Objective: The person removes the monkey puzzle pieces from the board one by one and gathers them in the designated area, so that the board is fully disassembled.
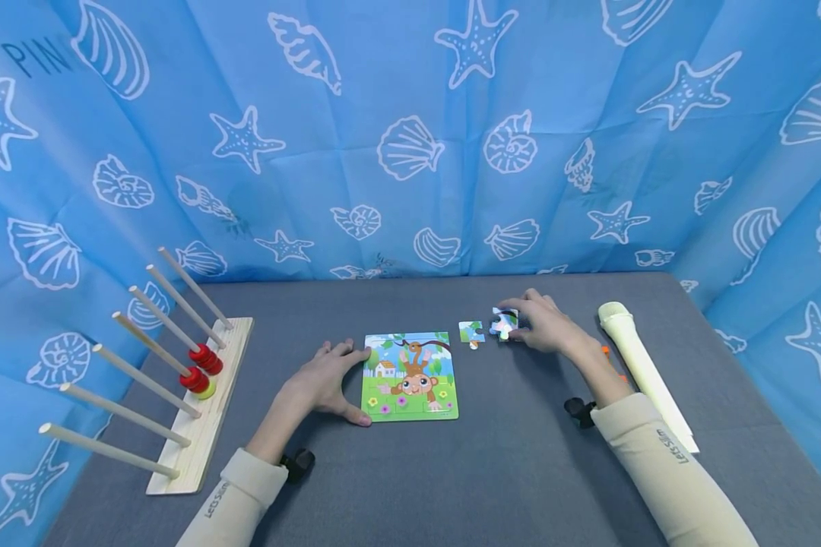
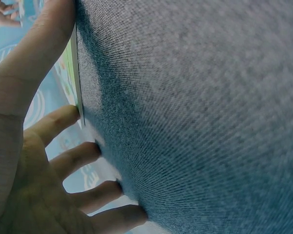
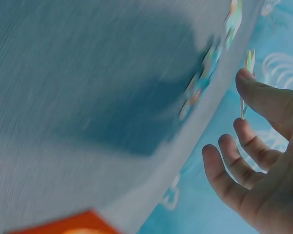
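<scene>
A square monkey jigsaw puzzle (image 1: 410, 380) lies flat on the grey table. My left hand (image 1: 328, 381) is spread along its left side, with thumb and index finger touching its edge; the other fingertips rest on the cloth in the left wrist view. Beyond the puzzle's upper right, my right hand (image 1: 543, 323) pinches a thin puzzle piece (image 3: 249, 59) between thumb and index finger, raised off the table. Below it lie loose pieces (image 3: 190, 97), partly overlapped by the held one in the head view. Another loose piece (image 1: 471, 332) lies nearer the puzzle.
At the left stands a wooden peg rack (image 1: 208, 410) with upright rods and red and yellow rings. A white toy microphone (image 1: 646, 372) lies to the right, beside an orange object (image 1: 606, 350) mostly hidden by my right forearm. A blue shell-print curtain (image 1: 410, 205) hangs behind the table.
</scene>
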{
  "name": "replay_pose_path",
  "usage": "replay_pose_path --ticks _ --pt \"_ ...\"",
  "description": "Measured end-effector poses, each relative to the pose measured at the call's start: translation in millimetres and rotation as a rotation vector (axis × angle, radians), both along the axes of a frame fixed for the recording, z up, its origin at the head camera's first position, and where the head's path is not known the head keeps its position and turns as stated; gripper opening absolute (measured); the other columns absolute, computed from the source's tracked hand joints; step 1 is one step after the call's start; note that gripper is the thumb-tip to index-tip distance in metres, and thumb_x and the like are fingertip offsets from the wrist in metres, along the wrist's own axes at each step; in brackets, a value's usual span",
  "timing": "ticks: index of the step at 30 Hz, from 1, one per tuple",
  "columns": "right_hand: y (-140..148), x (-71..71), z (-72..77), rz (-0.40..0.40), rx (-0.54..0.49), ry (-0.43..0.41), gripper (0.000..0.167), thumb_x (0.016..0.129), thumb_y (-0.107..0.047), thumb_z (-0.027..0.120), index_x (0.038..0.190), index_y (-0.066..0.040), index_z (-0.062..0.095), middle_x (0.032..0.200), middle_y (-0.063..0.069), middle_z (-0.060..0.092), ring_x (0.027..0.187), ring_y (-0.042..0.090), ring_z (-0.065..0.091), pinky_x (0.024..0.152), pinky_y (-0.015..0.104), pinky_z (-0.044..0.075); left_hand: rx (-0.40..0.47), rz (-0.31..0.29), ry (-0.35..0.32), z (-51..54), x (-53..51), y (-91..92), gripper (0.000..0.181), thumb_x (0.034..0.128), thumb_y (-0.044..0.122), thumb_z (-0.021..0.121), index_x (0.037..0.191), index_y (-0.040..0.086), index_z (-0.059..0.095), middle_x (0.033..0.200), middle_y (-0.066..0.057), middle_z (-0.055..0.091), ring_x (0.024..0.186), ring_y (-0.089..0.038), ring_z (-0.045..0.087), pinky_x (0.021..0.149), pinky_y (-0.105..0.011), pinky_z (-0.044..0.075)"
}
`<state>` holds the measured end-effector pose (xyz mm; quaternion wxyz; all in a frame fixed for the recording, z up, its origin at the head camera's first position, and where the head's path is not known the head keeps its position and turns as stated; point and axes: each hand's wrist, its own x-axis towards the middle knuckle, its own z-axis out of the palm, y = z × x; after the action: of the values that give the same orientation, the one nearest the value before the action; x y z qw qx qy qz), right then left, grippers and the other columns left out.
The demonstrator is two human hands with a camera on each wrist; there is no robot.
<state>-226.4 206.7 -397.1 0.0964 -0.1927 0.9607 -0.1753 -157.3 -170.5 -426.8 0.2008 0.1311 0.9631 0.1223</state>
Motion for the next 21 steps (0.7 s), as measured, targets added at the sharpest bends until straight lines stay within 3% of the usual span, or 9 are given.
replay_pose_path --ticks 5,12,21 --pt "25 -2.5 2.8 -0.011 0.031 -0.002 0.05 0.095 -0.01 0.07 0.143 -0.002 0.057 0.124 0.03 0.055 0.108 0.045 0.052 0.086 0.06 0.047 0.0 -0.002 0.006 -0.9 0.4 -0.1 0.115 0.0638 0.06 0.092 0.159 0.022 0.04 0.168 -0.019 0.028 0.153 -0.056 0.021 0.113 -0.073 0.035" --pt "52 -6.4 6.5 -0.035 0.054 -0.011 0.046 0.095 -0.006 0.069 0.139 0.002 0.059 0.125 0.034 0.053 0.108 0.05 0.05 0.09 0.063 0.045 0.006 -0.003 0.007 -1.2 0.4 -0.7 0.115 0.0638 0.06 0.092 0.159 0.021 0.04 0.168 -0.02 0.028 0.153 -0.056 0.021 0.113 -0.073 0.034" --pt "60 -10.0 3.1 -0.023 0.102 -0.063 0.044 0.094 -0.006 0.07 0.136 0.002 0.061 0.131 0.037 0.053 0.114 0.055 0.05 0.097 0.068 0.044 0.004 -0.007 0.008 -0.9 0.1 -0.7 0.115 0.0643 0.06 0.092 0.159 0.021 0.04 0.168 -0.02 0.028 0.152 -0.056 0.021 0.114 -0.072 0.034"
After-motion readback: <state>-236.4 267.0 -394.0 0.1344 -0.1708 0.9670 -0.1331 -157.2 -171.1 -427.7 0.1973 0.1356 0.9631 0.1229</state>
